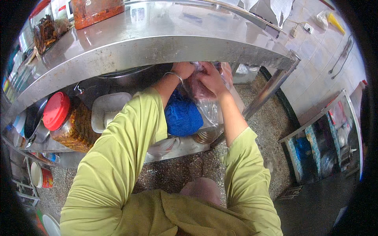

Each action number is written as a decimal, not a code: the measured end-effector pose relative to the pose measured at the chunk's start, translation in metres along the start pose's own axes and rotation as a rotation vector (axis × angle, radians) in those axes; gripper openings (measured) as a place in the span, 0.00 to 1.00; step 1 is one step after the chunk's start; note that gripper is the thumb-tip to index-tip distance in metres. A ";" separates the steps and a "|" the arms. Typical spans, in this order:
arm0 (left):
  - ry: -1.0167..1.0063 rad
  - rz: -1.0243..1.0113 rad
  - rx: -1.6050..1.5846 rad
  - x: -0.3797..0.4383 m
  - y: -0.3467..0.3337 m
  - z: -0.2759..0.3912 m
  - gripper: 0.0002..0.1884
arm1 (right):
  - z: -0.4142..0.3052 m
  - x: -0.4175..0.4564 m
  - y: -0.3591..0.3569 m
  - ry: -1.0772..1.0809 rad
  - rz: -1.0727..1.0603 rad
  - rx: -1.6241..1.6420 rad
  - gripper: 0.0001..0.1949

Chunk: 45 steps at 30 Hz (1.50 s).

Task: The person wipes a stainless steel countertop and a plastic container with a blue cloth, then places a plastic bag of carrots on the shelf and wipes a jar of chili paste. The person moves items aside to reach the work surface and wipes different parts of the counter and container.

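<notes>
Both hands reach under the top of a stainless steel table (165, 47), at its lower shelf. My left hand (183, 70), with a bangle at the wrist, grips the upper part of a clear plastic bag (198, 88) with reddish contents; the fingertips are partly hidden by the table edge. My right hand (211, 78) holds the same bag from the right, fingers bent over it. What the bag contains cannot be made out. A blue bundle (183, 116), cloth or bag, lies just below it, with loose clear plastic (210, 110) beside it.
Left on the lower shelf are a large red-lidded jar (78, 126), a whitish plastic tub (110, 107) and a dark pan (35, 118). The steel table leg (270, 85) stands at right. A shelf unit (323, 144) stands farther right; a bucket (41, 175) sits on the left floor.
</notes>
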<state>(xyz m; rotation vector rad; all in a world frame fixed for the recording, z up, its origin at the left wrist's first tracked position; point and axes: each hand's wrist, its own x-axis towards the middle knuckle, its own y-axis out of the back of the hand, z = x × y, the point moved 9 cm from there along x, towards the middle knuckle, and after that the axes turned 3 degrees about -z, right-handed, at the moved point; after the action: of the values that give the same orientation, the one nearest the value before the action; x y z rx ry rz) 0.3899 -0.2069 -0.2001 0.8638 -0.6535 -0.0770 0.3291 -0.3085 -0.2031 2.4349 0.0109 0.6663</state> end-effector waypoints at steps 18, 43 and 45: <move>-0.283 -0.519 0.037 -0.133 0.069 0.134 0.22 | -0.011 0.011 -0.004 0.350 0.128 -0.182 0.18; -0.271 0.522 0.982 -0.210 0.326 0.112 0.31 | -0.376 -0.106 -0.031 1.054 0.785 -0.576 0.08; -0.330 0.497 1.037 -0.209 0.326 0.111 0.28 | -0.363 -0.099 -0.023 0.936 0.793 -0.677 0.07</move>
<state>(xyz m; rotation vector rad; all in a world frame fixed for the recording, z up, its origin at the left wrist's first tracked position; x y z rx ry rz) 0.0968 -0.0008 -0.0162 1.6664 -1.2368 0.6330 0.0771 -0.1040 -0.0109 1.2528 -0.7001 1.7506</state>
